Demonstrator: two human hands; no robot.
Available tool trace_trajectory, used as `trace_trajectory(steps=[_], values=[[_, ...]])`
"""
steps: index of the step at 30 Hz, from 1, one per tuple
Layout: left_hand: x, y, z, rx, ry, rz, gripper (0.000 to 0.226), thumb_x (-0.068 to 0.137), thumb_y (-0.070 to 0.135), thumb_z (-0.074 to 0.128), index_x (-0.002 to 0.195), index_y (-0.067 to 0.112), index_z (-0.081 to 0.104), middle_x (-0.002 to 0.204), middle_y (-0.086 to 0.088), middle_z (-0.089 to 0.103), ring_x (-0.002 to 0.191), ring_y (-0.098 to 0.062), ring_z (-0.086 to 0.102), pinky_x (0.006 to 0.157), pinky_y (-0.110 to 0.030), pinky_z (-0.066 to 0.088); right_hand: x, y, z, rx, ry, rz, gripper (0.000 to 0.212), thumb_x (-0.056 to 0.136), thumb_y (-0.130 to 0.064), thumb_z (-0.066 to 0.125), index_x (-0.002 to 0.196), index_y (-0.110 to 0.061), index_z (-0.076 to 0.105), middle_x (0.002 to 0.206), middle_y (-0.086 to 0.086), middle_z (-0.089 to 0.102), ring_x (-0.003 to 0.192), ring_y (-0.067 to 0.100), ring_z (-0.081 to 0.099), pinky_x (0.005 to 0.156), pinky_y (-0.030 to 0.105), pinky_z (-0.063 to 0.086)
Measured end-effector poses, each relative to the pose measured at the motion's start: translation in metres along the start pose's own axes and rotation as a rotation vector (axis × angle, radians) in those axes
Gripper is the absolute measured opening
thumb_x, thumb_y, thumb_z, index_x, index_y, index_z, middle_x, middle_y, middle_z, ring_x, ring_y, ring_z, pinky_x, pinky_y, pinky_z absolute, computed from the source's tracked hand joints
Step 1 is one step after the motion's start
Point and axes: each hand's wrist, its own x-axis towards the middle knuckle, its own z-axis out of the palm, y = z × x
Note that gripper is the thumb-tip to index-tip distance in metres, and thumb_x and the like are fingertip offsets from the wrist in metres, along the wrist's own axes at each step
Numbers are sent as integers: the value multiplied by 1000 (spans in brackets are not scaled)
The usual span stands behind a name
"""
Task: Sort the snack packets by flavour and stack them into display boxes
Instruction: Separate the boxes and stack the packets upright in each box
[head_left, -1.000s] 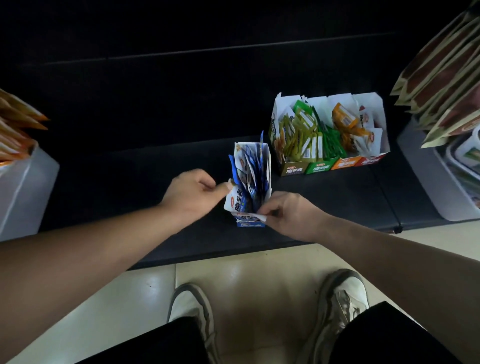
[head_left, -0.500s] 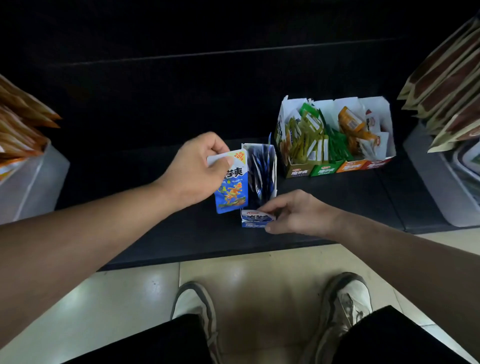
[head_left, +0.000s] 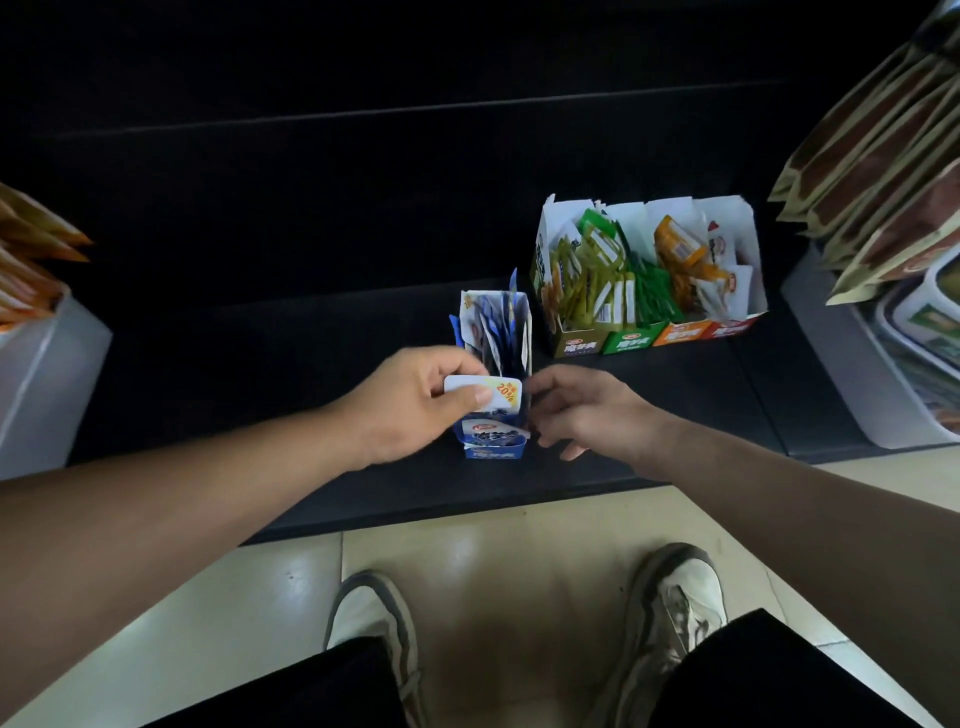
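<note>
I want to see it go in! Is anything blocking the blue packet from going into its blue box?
Nothing visible blocks it. The left hand pinches the blue packet at the front end of the blue box. The packets already inside stand farther back, and the right hand is beside the box, not over its opening.

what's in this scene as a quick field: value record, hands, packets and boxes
left hand: pinches a blue packet over the front of the blue display box
right hand: fingers loosely curled beside that box's right side; touch unclear
blue display box: upright on the black shelf, with more blue packets standing inside
other boxes: row of four display boxes behind and to the right, with olive, green, orange and red fronts, packets inside
far right: large pouches leaning in a stack
</note>
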Motion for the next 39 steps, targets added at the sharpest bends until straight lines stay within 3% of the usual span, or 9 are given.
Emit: trace_trajectory(steps=[9,13,16,19,23,27,30,35,39], values=[[12,1,8,-34,16,63,7,102,23,64,102,19,70,93,3,74,83,-5,70,72,-20,56,0,4,2,14,-21,21,40,87,5,72,114,-24,75,111,5,76,104,23,70,78,36,62],[8,-11,15,7,-28,30,12,105,28,59,97,25,69,88,5,70,79,-2,62,71,-25,52,-7,3,-7,43,-133,41,24,90,-31,78,115,-31,78,115,-1,76,109,21,70,90,42,61],[5,-19,21,-22,-52,-40,20,107,28,55,94,25,70,90,-10,67,78,-11,57,77,-38,52,-8,1,-2,67,-117,71,44,85,-58,69,118,-29,77,120,-3,74,106,21,72,88,42,62],[-2,-21,21,5,-68,5,20,105,24,59,93,19,74,84,-15,64,73,-19,57,70,-37,47,-8,0,7,-23,-71,44,42,95,-59,60,120,-28,75,116,-3,73,101,17,73,86,41,63],[-10,-21,17,25,-69,88,14,101,20,66,93,24,78,68,6,64,61,-2,53,59,-23,42,-7,-5,6,19,-134,42,44,88,-62,65,118,-32,77,118,-3,74,100,20,75,85,41,63],[-9,-29,20,166,-106,31,21,108,36,50,105,30,70,64,8,52,58,-6,45,58,-36,42,-8,-3,9,-114,-147,22,33,99,-54,60,125,-36,72,122,-7,70,94,19,76,83,40,62],[-6,-20,23,387,-176,-59,31,110,46,33,119,32,59,81,9,54,80,-11,53,79,-46,53,-8,1,13,-19,-64,19,27,103,-45,58,117,-30,76,118,-5,73,89,30,76,78,43,60],[-6,-15,32,526,-376,-107,61,102,70,11,152,46,35,145,11,47,134,-13,37,115,-41,35,-6,2,11,1,-22,18,33,103,-46,57,107,-24,81,105,1,77,84,34,75,69,38,56],[4,-21,23,210,-129,-170,58,87,68,29,102,30,69,109,8,65,104,-12,62,97,-45,51,-4,5,14,-42,-29,27,32,103,-46,58,109,-23,79,111,0,76,85,33,75,66,36,56]])
